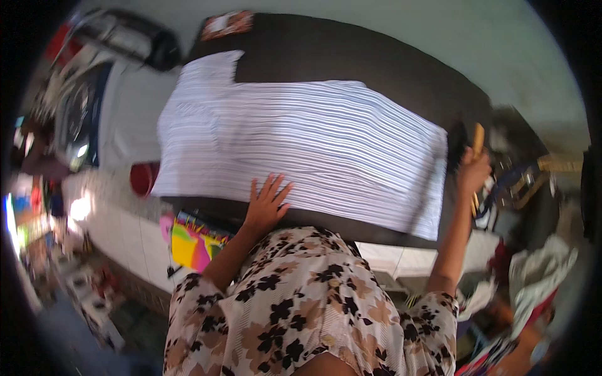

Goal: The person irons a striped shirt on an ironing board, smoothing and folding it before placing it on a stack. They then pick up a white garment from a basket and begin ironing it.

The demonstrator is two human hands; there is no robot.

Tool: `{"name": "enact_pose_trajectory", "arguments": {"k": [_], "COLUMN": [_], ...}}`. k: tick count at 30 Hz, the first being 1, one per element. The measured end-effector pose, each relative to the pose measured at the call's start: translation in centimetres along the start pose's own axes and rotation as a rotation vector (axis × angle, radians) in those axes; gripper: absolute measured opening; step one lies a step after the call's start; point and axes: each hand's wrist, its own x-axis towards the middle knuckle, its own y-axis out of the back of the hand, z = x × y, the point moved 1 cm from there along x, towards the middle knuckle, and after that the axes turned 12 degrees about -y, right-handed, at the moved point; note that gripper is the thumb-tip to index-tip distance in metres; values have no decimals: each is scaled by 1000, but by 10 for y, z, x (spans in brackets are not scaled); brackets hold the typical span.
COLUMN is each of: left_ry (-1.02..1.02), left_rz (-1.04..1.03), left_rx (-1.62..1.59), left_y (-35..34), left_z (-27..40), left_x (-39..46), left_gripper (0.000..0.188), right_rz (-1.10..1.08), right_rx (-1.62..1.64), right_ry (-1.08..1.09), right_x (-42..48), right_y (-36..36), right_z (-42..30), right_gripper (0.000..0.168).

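Observation:
A white garment with dark stripes lies spread flat over a dark table surface, its short sleeve at the upper left. My left hand rests palm down with spread fingers on the garment's near edge, holding nothing. Off the garment's right end, my right hand is closed around a yellowish stick-like object, perhaps wooden; its ends show above and below the hand. A dark, blurred thing lies just left of that hand, and I cannot tell what it is.
A dark red container stands by the garment's left end. A patterned packet lies at the table's far left corner. A brightly coloured cloth or bag hangs at the near edge. Cluttered items stand beyond my right hand, with piled clothes lower right.

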Motion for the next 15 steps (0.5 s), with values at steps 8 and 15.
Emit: {"name": "enact_pose_trajectory", "arguments": {"k": [8,15], "left_ry": [526,1076], "left_rz": [108,582], "left_rx": [194,302], "left_y": [12,13], "left_z": [-107,-213], "left_x": [-78,-188], "left_gripper": [60,56], "right_rz": [-358,-793], "right_rx": [-159,340], "right_ry": [-174,-466], "right_x": [44,61], "right_y": [-91,-56], "right_z": [31,31], "right_gripper": [50,65]}}
